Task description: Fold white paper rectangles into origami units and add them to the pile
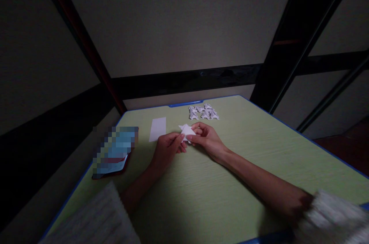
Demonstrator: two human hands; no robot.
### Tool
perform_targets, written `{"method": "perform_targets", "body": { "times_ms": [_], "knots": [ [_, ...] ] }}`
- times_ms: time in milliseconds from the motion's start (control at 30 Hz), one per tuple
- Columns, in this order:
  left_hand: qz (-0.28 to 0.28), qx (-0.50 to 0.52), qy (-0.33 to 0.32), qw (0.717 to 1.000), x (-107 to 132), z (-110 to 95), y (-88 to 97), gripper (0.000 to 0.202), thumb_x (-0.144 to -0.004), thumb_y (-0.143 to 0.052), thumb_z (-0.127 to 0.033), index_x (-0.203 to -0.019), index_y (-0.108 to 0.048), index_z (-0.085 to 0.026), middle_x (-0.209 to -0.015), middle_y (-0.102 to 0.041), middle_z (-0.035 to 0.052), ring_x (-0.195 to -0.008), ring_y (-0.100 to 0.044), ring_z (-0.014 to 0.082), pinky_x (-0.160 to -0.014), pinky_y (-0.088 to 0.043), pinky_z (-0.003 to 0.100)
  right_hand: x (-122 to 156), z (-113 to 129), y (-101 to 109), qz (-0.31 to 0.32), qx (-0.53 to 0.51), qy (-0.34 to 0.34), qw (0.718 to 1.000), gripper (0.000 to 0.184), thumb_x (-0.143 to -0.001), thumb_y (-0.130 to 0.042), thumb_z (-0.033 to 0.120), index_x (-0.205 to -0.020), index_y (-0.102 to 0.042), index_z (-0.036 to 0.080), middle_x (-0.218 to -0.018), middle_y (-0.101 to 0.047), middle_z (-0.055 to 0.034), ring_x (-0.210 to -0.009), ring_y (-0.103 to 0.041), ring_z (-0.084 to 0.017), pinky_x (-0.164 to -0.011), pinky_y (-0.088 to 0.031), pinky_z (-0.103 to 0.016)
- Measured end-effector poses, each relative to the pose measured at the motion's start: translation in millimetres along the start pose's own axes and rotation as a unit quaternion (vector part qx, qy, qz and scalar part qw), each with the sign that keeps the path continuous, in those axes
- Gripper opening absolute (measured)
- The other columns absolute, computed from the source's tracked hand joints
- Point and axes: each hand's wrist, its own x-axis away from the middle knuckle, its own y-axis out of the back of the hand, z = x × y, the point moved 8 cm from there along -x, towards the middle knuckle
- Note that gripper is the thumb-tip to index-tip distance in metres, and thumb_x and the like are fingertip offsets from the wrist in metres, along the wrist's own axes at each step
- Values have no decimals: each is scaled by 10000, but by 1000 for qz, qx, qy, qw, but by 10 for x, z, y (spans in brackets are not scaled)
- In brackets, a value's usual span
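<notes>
Between both hands is a piece of folded white paper (188, 131), with a triangular flap facing me and pointed corners sticking out. My left hand (168, 147) pinches its lower left side between thumb and fingers. On the other side, my right hand (208, 139) grips the right edge, thumb in front and fingers curled behind. The fingertips hide part of the folds. Just beyond my hands, several small folded paper figures (205, 114) sit in two rows. To the left of my left hand lies a flat white paper rectangle (158, 128).
The pale green table (230, 205) has a blue edge and a blue handle-like strip (186, 103) at the back. A blurred-out device or case (115, 153) lies near the left edge. A panelled wall or cabinet (184, 24) rises behind the table.
</notes>
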Motion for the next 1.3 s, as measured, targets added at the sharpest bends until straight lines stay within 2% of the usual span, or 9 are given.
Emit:
{"method": "perform_targets", "body": {
  "times_ms": [100,167,300,467,633,767,933,1100,1300],
  "knots": [
    [6,33,24,999,-13,20,-12,237,-684,-497,-298,-537,-564,-126,-485,-564,1,-428,-505,78,-427,-393,182,-2,65,42,-17,10,31,999,283,-449,-715,159,-636,-505,133,-506,-532,60,-448,-449,-34,-453,-319,-169],
    [0,72,46,996,-19,51,4,213,-670,-516,-319,-626,-583,-121,-573,-594,15,-507,-544,99,-455,-421,192,-6,94,77,-29,18,39,999,255,-455,-710,156,-618,-516,129,-508,-536,56,-460,-457,-35,-467,-331,-173],
    [-37,137,56,988,-38,88,80,233,-635,-554,-327,-761,-573,-132,-704,-608,19,-632,-560,124,-473,-447,200,-15,43,67,1,47,-2,999,222,-461,-707,162,-608,-546,118,-514,-548,45,-459,-461,-38,-466,-325,-179],
    [-57,50,23,997,-52,37,120,107,-587,-587,-230,-552,-567,-131,-460,-538,-35,-427,-464,67,-425,-382,174,6,-55,-22,70,95,-44,992,230,-464,-709,179,-617,-555,101,-505,-545,40,-455,-463,-40,-459,-316,-178],
    [-95,19,10,995,-22,-16,173,135,-594,-571,-229,-493,-556,-140,-438,-538,-34,-439,-487,81,-452,-393,188,20,-54,-76,81,104,-19,991,312,-425,-726,164,-630,-495,126,-502,-531,60,-460,-484,-50,-450,-333,-172],
    [-100,56,36,993,-7,11,157,130,-583,-592,-246,-523,-564,-134,-449,-548,-31,-439,-500,84,-455,-410,193,13,-31,-71,52,88,2,995,299,-446,-718,185,-609,-473,131,-490,-539,58,-441,-502,-51,-435,-355,-165],
    [-103,102,62,988,1,40,142,126,-566,-617,-244,-592,-571,-129,-546,-600,-13,-491,-540,91,-467,-435,189,13,26,-14,12,79,17,997,242,-469,-706,204,-610,-528,120,-462,-550,49,-405,-505,-49,-430,-399,-170],
    [-81,90,57,991,-8,51,121,181,-598,-592,-298,-638,-591,-122,-608,-622,17,-573,-567,118,-481,-446,198,28,95,40,-24,104,44,993,200,-506,-680,269,-620,-629,113,-452,-571,20,-393,-494,-57,-415,-424,-190],
    [-77,99,54,991,-10,46,117,172,-614,-568,-287,-646,-601,-121,-619,-628,21,-574,-560,116,-487,-446,201,50,135,47,-39,127,59,989,187,-531,-670,239,-682,-679,130,-473,-594,-6,-413,-495,-72,-429,-440,-211]
  ]
}}
